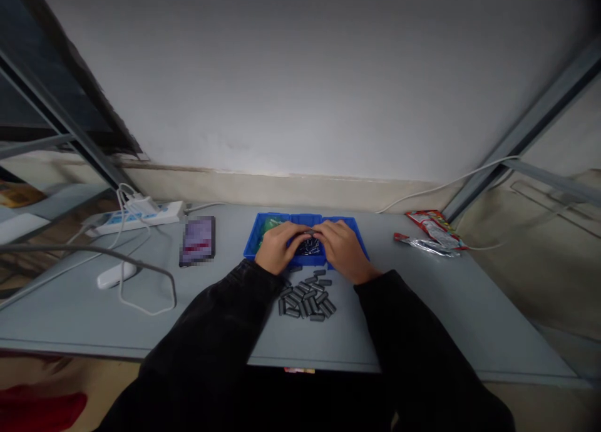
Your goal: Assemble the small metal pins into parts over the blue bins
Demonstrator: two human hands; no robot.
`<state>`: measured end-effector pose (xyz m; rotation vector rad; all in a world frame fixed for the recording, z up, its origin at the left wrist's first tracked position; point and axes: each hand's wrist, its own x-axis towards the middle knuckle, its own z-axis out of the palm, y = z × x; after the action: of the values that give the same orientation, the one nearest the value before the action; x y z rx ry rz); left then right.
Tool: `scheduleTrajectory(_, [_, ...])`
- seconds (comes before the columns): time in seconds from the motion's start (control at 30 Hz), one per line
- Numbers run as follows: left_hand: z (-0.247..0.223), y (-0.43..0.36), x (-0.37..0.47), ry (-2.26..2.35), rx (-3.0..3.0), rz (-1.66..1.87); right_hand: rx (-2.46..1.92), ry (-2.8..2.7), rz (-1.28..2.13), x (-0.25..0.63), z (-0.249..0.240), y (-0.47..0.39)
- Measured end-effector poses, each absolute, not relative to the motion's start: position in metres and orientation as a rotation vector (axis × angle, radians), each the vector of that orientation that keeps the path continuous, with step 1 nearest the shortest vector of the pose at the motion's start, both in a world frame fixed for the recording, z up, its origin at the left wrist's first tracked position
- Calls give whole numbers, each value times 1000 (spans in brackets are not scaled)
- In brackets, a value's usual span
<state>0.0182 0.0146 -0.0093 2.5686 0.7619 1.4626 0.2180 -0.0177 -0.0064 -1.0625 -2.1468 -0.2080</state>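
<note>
My left hand [278,245] and my right hand [344,246] meet fingertip to fingertip over a row of blue plastic bins [306,219]. Both are closed in a pinch on a small dark grey piece [310,231], mostly covered by the fingers. Beneath them, the middle bin holds small dark and shiny metal parts [310,246], perhaps screws or pins. Green, clear-looking pieces [271,224] show in the left bin. My right hand hides most of the right bin. On the table nearer to me lies a loose pile of short dark grey cylinders [307,299].
A phone-like object [198,240], blurred out, lies left on the grey table [225,338]. Farther left are a power strip [164,213], white cables and a white oblong device [116,275]. Red and silver packets [434,231] lie to the right. A wall [300,106] rises behind.
</note>
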Motion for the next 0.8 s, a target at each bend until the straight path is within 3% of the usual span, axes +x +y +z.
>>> scheduleTrajectory(0.8, [-7, 16, 19, 787, 2553, 1475, -1059, -2160, -247, 217, -5, -17])
